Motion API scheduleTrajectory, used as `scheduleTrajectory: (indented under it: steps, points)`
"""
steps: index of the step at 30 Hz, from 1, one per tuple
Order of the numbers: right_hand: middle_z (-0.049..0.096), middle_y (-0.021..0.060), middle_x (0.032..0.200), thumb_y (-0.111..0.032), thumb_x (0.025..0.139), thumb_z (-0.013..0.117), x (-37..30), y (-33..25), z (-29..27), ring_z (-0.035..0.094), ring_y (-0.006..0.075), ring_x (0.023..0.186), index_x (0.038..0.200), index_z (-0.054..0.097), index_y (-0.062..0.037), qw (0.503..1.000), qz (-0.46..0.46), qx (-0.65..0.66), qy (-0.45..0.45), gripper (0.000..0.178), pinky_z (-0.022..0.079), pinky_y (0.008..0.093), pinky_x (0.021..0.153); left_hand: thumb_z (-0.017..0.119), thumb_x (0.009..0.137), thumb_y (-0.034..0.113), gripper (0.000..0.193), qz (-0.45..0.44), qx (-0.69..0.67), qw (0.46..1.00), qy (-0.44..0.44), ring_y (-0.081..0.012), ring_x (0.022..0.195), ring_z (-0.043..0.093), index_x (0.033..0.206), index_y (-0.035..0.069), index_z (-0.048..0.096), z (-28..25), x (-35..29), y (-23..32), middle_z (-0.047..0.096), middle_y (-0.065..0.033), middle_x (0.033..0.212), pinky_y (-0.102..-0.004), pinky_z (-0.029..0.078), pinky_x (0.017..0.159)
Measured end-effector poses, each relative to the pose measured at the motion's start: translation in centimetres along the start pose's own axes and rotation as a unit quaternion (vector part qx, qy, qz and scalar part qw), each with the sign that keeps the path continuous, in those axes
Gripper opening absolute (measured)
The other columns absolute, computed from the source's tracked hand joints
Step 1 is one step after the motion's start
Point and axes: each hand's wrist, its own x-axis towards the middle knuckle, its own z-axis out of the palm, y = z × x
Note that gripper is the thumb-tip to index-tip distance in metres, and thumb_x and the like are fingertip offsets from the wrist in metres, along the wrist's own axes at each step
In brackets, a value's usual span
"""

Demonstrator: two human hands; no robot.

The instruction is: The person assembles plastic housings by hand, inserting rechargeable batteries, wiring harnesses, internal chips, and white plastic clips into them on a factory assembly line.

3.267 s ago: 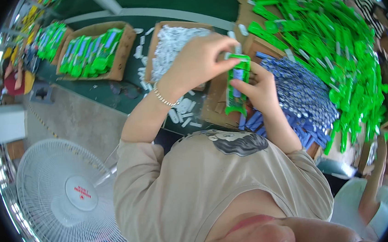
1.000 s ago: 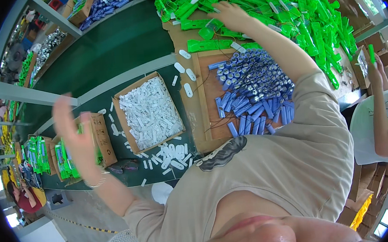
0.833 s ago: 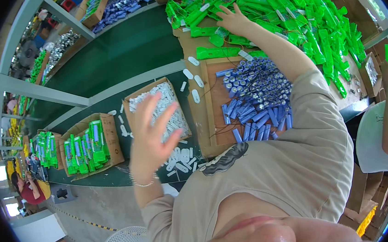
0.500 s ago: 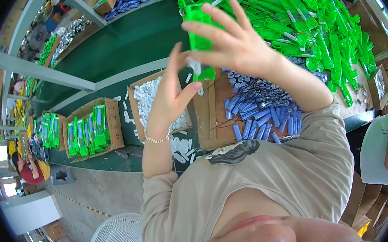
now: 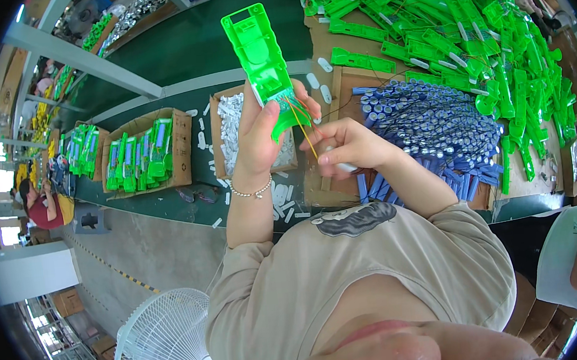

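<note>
Leftmost, a white fan with a round wire cage [image 5: 162,342] stands off the near edge of the green worktop [image 5: 203,170]. Toward the worktop's left end, by that near edge, an open brown cardboard box [image 5: 181,148] holds upright bright-green plastic casings [image 5: 139,155]. Next comes a shallow cardboard box [image 5: 218,141] full of small white plastic pieces [image 5: 231,116]; the left hand [image 5: 256,140] blocks part of it, and more pieces lie loose toward the near edge. This hand's fingers are curled around the lower end of a long, bright-green plastic casing [image 5: 256,49], raised and tilted above the worktop. Thin red and yellow wires [image 5: 306,136] run from it to the right hand [image 5: 356,148], its fingers almost closed on them; whether they also grip the white oblong piece [image 5: 347,166] beneath, I cannot tell. Just beyond, blue cylindrical cells [image 5: 428,123] are massed, with heaped green casings [image 5: 439,23] toward the far right corner.
</note>
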Motion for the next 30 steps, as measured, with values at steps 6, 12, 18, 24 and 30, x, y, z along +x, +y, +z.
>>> scheduleTrajectory:
  steps: [6,12,18,24,30]
  points:
    - [0.061,0.0118,0.062,-0.014,0.076,0.075,-1.7,-2.1,1.4,0.056,0.0195,0.048,0.128,0.049,-0.0055,0.898,-0.101,-0.325,0.278,0.059,0.042,0.0286,0.046,0.053,0.093,0.017,0.038,0.062,0.452,0.882,0.121,-0.0156,0.083,0.058,0.123,-0.004,0.042,0.0,-0.4,0.8,0.056,-0.0105,0.095,-0.0299,0.048,0.073]
    - [0.066,0.0103,0.074,-0.011,0.071,0.077,-4.5,-5.7,-1.1,0.059,0.019,0.062,0.086,0.071,-0.0026,0.772,-0.214,-0.439,0.406,0.018,0.045,0.0295,0.057,0.052,0.094,0.018,0.045,-0.039,0.471,0.871,0.134,-0.0145,0.078,0.058,0.133,-0.001,0.038,-2.3,-2.4,-0.3,0.056,-0.0086,0.096,-0.0296,0.049,0.069]
    - [0.065,0.0087,0.085,-0.011,0.078,0.074,-2.9,-3.6,-2.7,0.062,0.017,0.075,0.092,0.065,0.0,0.892,-0.409,0.144,0.125,0.02,0.05,0.0298,0.068,0.05,0.096,0.027,0.051,-0.219,0.031,0.975,0.002,-0.0176,0.081,0.059,0.137,0.004,0.029,0.2,-4.6,-3.7,0.056,-0.0097,0.097,-0.032,0.052,0.071]
    - [0.064,0.0091,0.075,-0.007,0.083,0.069,-2.4,-3.0,-1.9,0.054,0.01,0.052,0.107,0.051,-0.0011,0.958,-0.183,0.083,0.205,0.031,0.037,0.0191,0.044,0.046,0.097,0.028,0.05,-0.183,0.075,0.979,0.048,-0.0183,0.086,0.058,0.137,0.003,0.03,2.2,-6.2,-7.7,0.054,-0.0101,0.102,-0.033,0.051,0.073]
    - [0.065,0.0086,0.078,-0.006,0.084,0.068,-2.9,-2.8,-2.5,0.06,0.0113,0.059,0.104,0.056,0.0016,0.953,-0.18,0.121,0.211,0.024,0.047,0.0209,0.052,0.047,0.095,0.019,0.053,-0.169,0.223,0.96,-0.009,-0.017,0.094,0.054,0.14,0.002,0.026,1.8,-6.2,-7.0,0.052,-0.0103,0.11,-0.0316,0.046,0.084]
